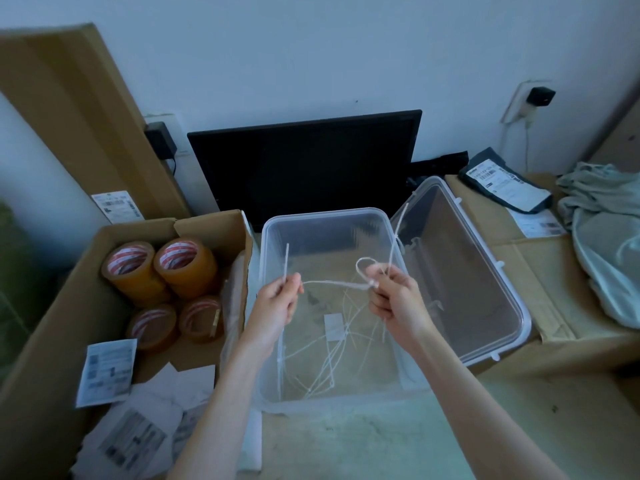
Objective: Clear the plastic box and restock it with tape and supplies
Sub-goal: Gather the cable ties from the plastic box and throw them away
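Head view. The clear plastic box [332,237] sits at frame centre, lid off. Its transparent lid [464,271] leans to the right of it, one long edge against the box's right wall, the other resting on a flat cardboard carton [519,271] at right.

Both hands are raised over the box opening. The left hand [277,301] has its fingers curled, pinching one end of a white cable tie [332,284]. The right hand [394,296] is closed around several tie strands and holds the looped part of the same tie, which spans between the two hands. More loose cable ties [322,362] and a small white label [334,327] lie on the box floor.

At left of frame, an open cardboard box [69,271] holds four stacks of brown tape rolls [187,268]. Printed paper slips [107,372] lie at lower left. A black monitor [304,164] stands against the wall behind the plastic box. A dark parcel [505,181] and pale cloth [606,237] are at upper right.
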Tool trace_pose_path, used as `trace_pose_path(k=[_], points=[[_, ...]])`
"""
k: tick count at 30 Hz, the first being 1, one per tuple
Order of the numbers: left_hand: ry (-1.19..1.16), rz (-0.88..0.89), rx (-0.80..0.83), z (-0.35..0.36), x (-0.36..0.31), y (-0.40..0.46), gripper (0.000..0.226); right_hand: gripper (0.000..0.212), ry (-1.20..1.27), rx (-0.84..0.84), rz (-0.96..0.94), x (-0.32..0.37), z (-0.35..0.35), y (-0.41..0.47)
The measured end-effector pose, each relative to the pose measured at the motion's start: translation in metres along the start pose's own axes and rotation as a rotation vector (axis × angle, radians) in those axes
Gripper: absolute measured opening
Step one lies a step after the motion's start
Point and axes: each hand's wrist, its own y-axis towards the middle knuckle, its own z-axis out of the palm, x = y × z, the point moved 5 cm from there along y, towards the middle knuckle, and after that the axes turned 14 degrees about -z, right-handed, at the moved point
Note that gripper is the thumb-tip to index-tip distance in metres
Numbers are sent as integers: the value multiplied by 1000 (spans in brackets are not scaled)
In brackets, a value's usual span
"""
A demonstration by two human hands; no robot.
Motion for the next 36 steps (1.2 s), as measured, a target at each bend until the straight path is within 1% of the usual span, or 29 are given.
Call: trace_pose_path(k=[2, 3, 6, 8, 10, 11, 13, 17, 24, 26, 29, 30, 32, 33, 36], points=[[29, -44, -8, 2, 2, 2, 32, 22, -136, 78, 9, -2, 3, -2], [29, -59, -12, 3, 2, 3, 32, 24, -176, 113, 10, -4, 5, -3], [41, -84, -7, 5, 3, 4, 31, 32, -227, 189, 41, -9, 10, -5], [25, -96, 1, 4, 4, 4, 32, 25, -247, 205, 56, -10, 12, -6], [-21, -106, 20, 4, 5, 5, 33, 9, -225, 194, 58, -9, 11, -6], [-38, -113, 26, 4, 5, 6, 34, 7, -210, 188, 56, -7, 10, -6], [-28, -140, 27, 4, 6, 7, 37, 15, -203, 174, 56, -7, 8, -5], [103, -213, 51, 9, 10, 12, 40, 12, -239, 180, 39, -9, 8, -6], [323, -292, 148, 20, 18, 11, 35, 27, -332, 190, 92, -15, 9, -5], [384, -294, 171, 23, 19, 10, 36, 21, -363, 192, 99, -16, 9, -5], [453, -279, 208, 29, 22, 10, 39, 4, -437, 242, 100, -16, 13, -7], [457, -280, 219, 31, 24, 10, 38, 4, -447, 247, 96, -16, 15, -8], [437, -291, 241, 35, 27, 10, 37, 18, -437, 219, 88, -17, 14, -7], [416, -293, 246, 36, 27, 9, 38, 22, -422, 191, 85, -17, 12, -7], [283, -284, 250, 35, 27, 12, 37, 30, -404, 118, 84, -16, 7, -4]])
